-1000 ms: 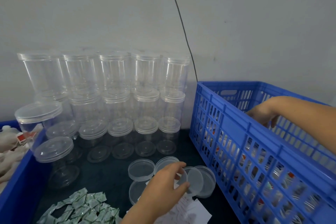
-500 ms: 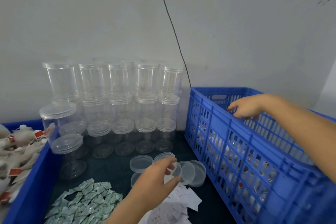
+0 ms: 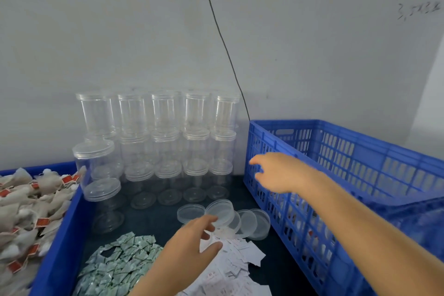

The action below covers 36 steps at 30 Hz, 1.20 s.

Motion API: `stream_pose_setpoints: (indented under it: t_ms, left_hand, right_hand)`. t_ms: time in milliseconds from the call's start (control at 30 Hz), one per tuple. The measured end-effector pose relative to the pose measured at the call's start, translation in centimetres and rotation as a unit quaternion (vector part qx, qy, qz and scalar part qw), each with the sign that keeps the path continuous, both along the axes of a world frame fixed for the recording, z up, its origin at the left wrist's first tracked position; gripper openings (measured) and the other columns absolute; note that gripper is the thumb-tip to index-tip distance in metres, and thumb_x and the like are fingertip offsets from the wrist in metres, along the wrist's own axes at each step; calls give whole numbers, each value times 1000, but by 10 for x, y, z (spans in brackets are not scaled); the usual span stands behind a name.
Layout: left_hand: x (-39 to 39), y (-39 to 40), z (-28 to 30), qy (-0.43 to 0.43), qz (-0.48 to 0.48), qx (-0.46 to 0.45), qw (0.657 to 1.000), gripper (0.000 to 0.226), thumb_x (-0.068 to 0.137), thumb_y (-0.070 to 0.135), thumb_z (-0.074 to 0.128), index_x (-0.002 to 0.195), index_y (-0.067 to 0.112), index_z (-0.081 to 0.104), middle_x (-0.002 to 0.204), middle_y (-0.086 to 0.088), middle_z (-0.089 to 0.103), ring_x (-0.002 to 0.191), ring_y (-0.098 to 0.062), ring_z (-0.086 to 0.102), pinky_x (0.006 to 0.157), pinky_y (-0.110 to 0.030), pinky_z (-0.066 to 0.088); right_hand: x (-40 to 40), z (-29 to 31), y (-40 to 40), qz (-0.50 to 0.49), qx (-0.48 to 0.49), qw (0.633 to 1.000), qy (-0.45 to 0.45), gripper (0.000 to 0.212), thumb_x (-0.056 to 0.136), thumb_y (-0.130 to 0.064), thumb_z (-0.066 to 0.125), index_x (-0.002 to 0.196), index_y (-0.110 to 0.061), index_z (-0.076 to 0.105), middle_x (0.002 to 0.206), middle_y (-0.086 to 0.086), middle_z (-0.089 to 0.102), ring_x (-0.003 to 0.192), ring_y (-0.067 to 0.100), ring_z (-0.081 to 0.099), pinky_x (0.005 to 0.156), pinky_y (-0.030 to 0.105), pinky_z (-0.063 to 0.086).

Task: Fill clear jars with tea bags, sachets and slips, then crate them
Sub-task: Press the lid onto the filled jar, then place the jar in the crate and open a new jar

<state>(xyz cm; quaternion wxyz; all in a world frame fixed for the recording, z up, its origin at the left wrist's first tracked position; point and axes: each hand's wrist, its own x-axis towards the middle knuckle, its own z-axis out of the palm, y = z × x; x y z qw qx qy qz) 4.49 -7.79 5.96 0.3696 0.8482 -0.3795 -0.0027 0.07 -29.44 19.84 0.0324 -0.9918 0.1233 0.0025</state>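
Two hands, both empty: your right hand (image 3: 280, 170), fingers loosely spread, reaches left of the blue crate (image 3: 360, 166) toward the stacked clear jars (image 3: 158, 142); your left hand (image 3: 194, 240) hovers open over loose lids (image 3: 218, 211). Next, grasp one empty jar.

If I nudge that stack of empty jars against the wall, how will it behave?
The jar stack would probably topple easily: it stands three tiers high and the jars look empty, so likely light. Being round clear plastic, fallen jars would likely roll across the dark table rather than break.
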Motion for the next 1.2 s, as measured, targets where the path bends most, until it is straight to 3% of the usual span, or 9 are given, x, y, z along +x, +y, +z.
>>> stream_pose_setpoints:
  t_ms: [333, 533, 733, 833, 1067, 1200]
  left_hand:
    - [-11, 25, -13, 5, 53, 12, 999, 47, 88, 44, 60, 130, 42, 39, 109, 30, 48, 98, 12, 51, 89, -11, 44]
    - [-13, 53, -7, -8, 98, 45, 994, 42, 88, 47, 60, 125, 44, 41, 103, 31, 47, 93, 11, 51, 74, -4, 42]
    - [-30, 107, 6, -24, 146, 64, 987, 48, 90, 51, 54, 134, 45, 37, 124, 31, 44, 104, 10, 47, 86, -6, 37]
    - [-36, 135, 12, -33, 178, 63, 982, 49, 91, 52, 53, 137, 44, 36, 125, 31, 42, 110, 9, 45, 91, -11, 38]
    - [-38, 187, 12, -74, 240, 51, 967, 46, 92, 46, 54, 135, 35, 44, 113, 29, 44, 108, 8, 46, 92, -10, 37]
    - [-30, 206, 9, -79, 269, 55, 958, 46, 92, 43, 54, 136, 32, 45, 122, 21, 51, 112, 5, 47, 93, -11, 36]
  right_hand:
    - [0, -94, 64, 101, 67, 990, 76, 49, 100, -25, 49, 148, -24, 43, 148, 8, 47, 130, 30, 50, 103, 42, 46]
    - [6, -122, 92, 143, 87, 982, 88, 53, 101, -30, 48, 153, -26, 35, 155, 6, 38, 138, 29, 42, 108, 42, 39]
    - [21, -139, 123, 194, 108, 971, 90, 50, 101, -36, 50, 149, -28, 41, 150, 3, 43, 136, 24, 44, 108, 37, 39]
    - [32, -145, 142, 220, 99, 966, 93, 50, 100, -38, 52, 148, -27, 43, 147, 4, 46, 133, 24, 46, 104, 34, 40]
    - [53, -154, 184, 266, 97, 956, 82, 53, 98, -39, 54, 148, -24, 45, 154, 1, 43, 139, 20, 43, 111, 33, 39]
    - [68, -146, 201, 277, 99, 953, 74, 52, 98, -38, 55, 146, -23, 46, 151, 2, 45, 136, 20, 46, 108, 32, 41]
